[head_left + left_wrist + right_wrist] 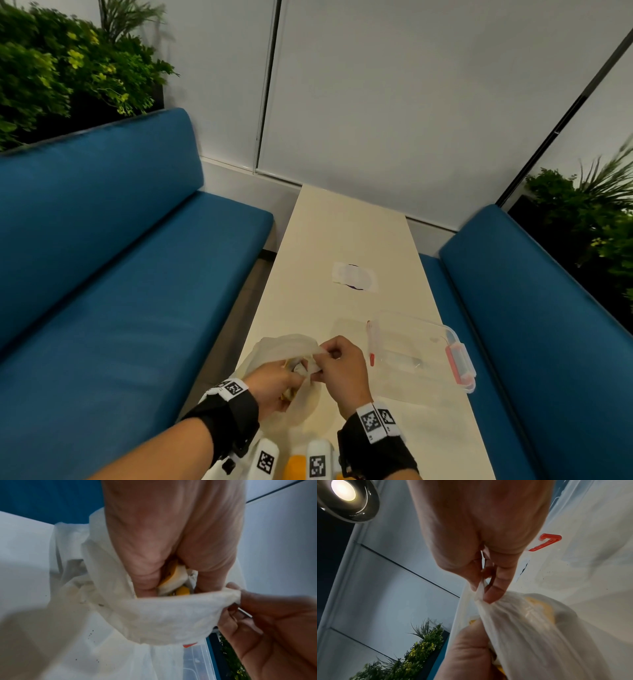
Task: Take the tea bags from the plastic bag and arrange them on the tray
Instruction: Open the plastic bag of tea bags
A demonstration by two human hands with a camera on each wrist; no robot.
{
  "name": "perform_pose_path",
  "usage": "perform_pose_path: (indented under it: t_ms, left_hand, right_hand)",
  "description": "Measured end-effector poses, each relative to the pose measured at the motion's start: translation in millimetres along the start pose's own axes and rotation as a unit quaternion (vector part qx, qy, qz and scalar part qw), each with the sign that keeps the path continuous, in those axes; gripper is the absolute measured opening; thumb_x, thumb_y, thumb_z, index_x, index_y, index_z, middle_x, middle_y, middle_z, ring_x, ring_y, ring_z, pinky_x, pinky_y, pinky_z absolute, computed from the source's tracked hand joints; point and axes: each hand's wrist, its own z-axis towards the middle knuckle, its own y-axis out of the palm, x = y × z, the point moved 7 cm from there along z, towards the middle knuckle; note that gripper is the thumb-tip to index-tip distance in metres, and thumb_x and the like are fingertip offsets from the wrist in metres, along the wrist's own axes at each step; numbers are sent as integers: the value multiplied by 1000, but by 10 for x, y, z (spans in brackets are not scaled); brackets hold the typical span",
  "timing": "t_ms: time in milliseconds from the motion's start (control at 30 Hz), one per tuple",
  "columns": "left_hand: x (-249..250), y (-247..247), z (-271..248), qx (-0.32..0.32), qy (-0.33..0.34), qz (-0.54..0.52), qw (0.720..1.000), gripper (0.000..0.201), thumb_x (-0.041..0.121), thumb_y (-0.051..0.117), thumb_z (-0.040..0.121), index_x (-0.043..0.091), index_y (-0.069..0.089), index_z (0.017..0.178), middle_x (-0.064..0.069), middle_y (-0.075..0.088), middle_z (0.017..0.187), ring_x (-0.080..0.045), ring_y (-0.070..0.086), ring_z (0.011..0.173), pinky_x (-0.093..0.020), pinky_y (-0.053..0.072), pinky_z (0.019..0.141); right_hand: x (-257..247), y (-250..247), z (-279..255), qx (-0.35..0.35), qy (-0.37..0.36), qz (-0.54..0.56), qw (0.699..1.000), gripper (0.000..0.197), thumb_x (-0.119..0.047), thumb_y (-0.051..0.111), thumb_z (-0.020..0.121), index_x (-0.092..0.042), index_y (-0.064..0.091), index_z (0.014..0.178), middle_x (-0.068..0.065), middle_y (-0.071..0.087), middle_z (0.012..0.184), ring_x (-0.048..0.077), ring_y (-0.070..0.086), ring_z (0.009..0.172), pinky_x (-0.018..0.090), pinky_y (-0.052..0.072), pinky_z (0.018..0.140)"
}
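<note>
In the head view, the plastic bag (284, 356) lies on the table (346, 233), left of the clear tray (424, 346). In the left wrist view, the left hand (171, 540) grasps tea bags (176, 582) inside; they may snag and spill. In the right wrist view, the right hand (481, 534) pinches the rim, which may slip.

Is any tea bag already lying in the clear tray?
No, the tray shows only bare clear plastic; the tea bags sit inside the plastic bag.

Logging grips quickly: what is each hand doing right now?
Left hand: inside the plastic bag, gripping tea bags.
Right hand: pinching the bag's rim.
</note>
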Motion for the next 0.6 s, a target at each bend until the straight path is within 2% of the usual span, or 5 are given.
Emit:
perform_pose_path:
  t_ms: [67,200,333,467,600]
  left_hand:
    - [49,-9,-48,19,25,36,999,27,8,68,77,13,72,103,-11,59,83,-22,54,68,-32,43,60]
    - [292,-103,-245,89,99,168,977,18,7,72,83,20,71,95,-6,70,83,-17,64,66,-26,56,59]
    - [550,-91,-523,64,195,189,960,24,-2,75,78,16,70,94,-7,69,83,-12,65,58,-26,56,58]
    - [610,-239,-736,69,227,93,967,27,2,82,76,21,72,92,-7,70,89,-20,68,73,-36,59,68]
    - [492,-313,-852,34,185,-89,978,31,6,84,68,16,72,94,-15,71,103,-31,70,87,-43,58,75]
  right_hand:
    - [-3,-40,-1,7,-5,-1,1000,6,2,61,83,-3,63,80,14,65,77,29,68,75,37,63,62]
    - [9,-151,36,18,-5,-3,1000,8,4,62,83,-4,63,81,18,66,85,31,70,81,38,63,63]
    - [-1,-176,36,22,-8,-10,1000,6,1,63,85,-2,63,81,18,67,84,29,70,79,38,64,63]
    - [-3,-146,5,17,-7,-18,1000,4,0,64,86,-2,63,82,20,67,85,30,70,79,39,64,63]
    - [-12,-128,-115,-18,-9,-51,999,7,-9,67,87,-12,62,92,10,65,93,25,69,82,33,62,66]
